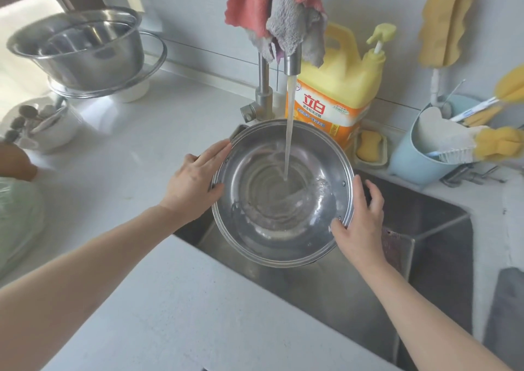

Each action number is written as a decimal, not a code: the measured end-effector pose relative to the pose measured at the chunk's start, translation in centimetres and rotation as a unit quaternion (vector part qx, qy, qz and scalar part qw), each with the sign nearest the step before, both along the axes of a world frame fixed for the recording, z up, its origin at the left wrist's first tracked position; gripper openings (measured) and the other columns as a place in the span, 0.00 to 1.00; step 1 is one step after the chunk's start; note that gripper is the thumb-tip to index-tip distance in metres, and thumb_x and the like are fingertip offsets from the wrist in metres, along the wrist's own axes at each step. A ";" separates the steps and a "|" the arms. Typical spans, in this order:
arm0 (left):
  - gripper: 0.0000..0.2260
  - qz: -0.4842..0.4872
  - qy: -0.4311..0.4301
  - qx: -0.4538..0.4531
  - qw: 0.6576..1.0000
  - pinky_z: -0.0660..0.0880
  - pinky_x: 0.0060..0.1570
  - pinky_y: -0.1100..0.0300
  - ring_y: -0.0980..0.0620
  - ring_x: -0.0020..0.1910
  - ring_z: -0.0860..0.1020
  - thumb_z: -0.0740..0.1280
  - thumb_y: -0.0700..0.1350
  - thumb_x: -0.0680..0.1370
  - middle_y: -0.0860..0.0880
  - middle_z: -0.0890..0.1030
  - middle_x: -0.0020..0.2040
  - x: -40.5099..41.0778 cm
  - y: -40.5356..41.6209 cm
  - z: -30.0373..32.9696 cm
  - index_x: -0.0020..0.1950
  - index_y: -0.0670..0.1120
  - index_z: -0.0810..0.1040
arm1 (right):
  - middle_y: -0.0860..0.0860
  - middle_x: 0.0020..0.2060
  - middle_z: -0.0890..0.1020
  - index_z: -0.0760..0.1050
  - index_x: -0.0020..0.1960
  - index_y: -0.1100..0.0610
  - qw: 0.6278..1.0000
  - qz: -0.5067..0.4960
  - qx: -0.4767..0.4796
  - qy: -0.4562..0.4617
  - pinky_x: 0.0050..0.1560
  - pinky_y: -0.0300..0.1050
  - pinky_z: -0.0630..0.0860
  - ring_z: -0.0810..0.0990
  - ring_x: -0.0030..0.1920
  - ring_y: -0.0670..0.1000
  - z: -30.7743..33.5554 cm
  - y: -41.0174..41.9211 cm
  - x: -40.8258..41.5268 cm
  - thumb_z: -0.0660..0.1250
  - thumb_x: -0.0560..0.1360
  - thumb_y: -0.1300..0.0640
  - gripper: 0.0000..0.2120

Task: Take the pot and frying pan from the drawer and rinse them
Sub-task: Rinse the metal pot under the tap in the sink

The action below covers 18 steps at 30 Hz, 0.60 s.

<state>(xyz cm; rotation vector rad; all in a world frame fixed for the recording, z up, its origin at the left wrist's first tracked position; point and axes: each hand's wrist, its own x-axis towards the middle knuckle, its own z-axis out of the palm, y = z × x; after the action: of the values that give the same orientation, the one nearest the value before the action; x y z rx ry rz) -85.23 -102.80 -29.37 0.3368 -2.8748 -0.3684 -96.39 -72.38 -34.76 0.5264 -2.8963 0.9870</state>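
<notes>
A round stainless steel pot (309, 246) is held over the sink (425, 229), tilted toward me, with water swirling inside. Water streams from the faucet (292, 64) into its middle. My left hand (195, 180) grips the pot's left rim, thumb at the edge. My right hand (360, 214) grips the right rim, thumb over the edge and fingers behind. No frying pan shows.
Pink and grey cloths (283, 16) hang over the faucet. A yellow detergent jug (340, 87) stands behind the pot, beside a sponge dish (368, 146) and a blue brush holder (411, 158). Stacked steel bowls (82, 47) sit at back left on the white counter (170, 299).
</notes>
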 end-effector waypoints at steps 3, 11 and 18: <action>0.34 0.006 -0.020 -0.005 1.000 0.77 0.43 0.49 0.46 0.48 0.68 0.66 0.43 0.73 0.67 0.56 0.74 0.4 0.1 0.3 0.76 0.59 0.57 | 0.55 0.73 0.55 0.53 0.76 0.48 1.000 0.011 -0.009 -0.016 0.66 0.53 0.63 0.62 0.67 0.62 -0.5 0.1 0.2 0.70 0.66 0.63 0.44; 0.34 0.015 -0.074 0.016 0.997 0.76 0.43 0.54 0.49 0.50 0.68 0.64 0.44 0.75 0.70 0.53 0.74 1.1 1.6 -0.1 0.76 0.62 0.52 | 0.55 0.72 0.56 0.54 0.76 0.49 0.998 0.030 -0.001 -0.057 0.67 0.54 0.63 0.62 0.67 0.60 -0.8 1.7 1.0 0.70 0.65 0.64 0.44; 0.35 0.020 -0.051 0.060 0.997 0.76 0.46 0.55 0.49 0.51 0.68 0.65 0.44 0.74 0.71 0.51 0.73 1.4 3.2 -1.8 0.76 0.62 0.53 | 0.51 0.72 0.55 0.53 0.75 0.46 0.999 0.020 0.025 -0.044 0.65 0.53 0.64 0.65 0.65 0.61 0.3 3.7 0.8 0.71 0.66 0.63 0.44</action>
<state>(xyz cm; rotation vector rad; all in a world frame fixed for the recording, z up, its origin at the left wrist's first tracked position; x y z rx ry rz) -83.82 -99.55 -31.22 0.4455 -2.9476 -0.5318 -95.61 -68.66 -34.44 0.5605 -3.0060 0.9682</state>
